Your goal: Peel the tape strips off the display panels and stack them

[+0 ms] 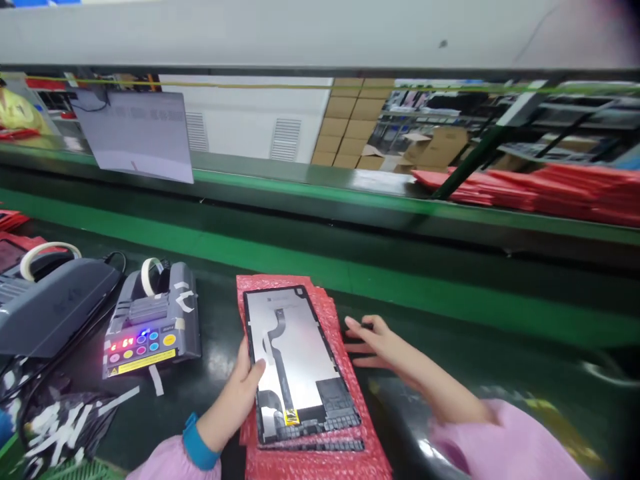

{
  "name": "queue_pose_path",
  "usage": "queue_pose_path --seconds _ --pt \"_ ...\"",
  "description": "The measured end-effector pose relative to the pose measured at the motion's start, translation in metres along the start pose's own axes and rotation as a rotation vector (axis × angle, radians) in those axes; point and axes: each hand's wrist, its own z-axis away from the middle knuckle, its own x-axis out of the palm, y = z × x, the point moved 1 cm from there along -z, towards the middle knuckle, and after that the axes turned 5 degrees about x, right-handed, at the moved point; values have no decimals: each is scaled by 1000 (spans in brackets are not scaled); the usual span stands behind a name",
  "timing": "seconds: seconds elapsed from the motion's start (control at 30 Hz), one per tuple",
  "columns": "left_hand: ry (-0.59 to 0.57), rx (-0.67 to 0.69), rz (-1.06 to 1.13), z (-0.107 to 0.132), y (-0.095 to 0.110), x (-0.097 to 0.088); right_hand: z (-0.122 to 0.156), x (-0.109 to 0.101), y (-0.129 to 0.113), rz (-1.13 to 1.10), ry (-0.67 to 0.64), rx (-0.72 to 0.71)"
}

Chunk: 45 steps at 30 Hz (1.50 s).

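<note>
A tablet screen assembly (300,340) lies back side up, showing a silvery plate, a dark ribbon cable and a yellow sticker near its lower end. My left hand (245,387) grips its left edge, thumb on top and fingers underneath. Below it, the edge of a second panel (320,445) peeks out at a slight angle. Both rest over a stack of red bubble-wrap bags (370,440). To the right of the stack, my right hand (375,343) is held just off the bags with its fingers apart and nothing in them.
A grey tape dispenser (155,317) with a lit display stands left, beside another grey machine (55,307). Tape scraps (60,427) lie lower left. Red bags (560,190) fill the right shelf. A white sheet (135,133) hangs over the ledge. A person in yellow (23,113) is far left.
</note>
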Motion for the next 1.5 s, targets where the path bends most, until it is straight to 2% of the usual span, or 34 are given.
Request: queue_pose_path --seconds 0.13,0.27,0.4,0.5,0.57,0.63,0.73,0.8,0.87,0.97,1.07,1.17,1.27,1.37,1.43,1.5 --pt "-76 28 -139 5 -1 5 3 14 15 -43 -3 -13" --pt "-159 148 -275 5 -21 9 2 18 14 -83 18 -8" --pt "-55 281 -258 1 -38 26 4 18 1 -159 -46 42" --pt "-23 225 -129 -14 -32 41 -8 19 -22 -210 -45 20" --pt "19 193 -21 -37 -20 48 -26 20 -43 -236 0 -40" --pt "96 225 52 -69 -5 51 -51 18 -63 -261 48 -106" --pt "224 251 97 -119 13 52 -94 10 -92 -295 124 -173" --pt "309 228 126 -141 18 50 -124 2 -109 -309 176 -199" --pt "360 217 142 -151 17 49 -151 -7 -123 -310 202 -220" --pt "372 230 131 -149 11 51 -183 -18 -136 -280 218 -238" --pt "376 224 99 -146 3 51 -205 -25 -139 -212 246 -230" --pt "386 241 34 -149 -4 48 -219 -33 -140 -143 341 -227" --pt "377 310 -67 -156 -9 44 -219 -48 -142 -139 480 -262" --pt "286 426 -195 -159 -6 43 -193 -73 -128 -180 536 -344" --pt "162 510 -278 -154 -2 47 -156 -94 -99 -195 526 -408" --pt "-4 582 -338 -144 1 57 -103 -114 -51 -208 531 -452"
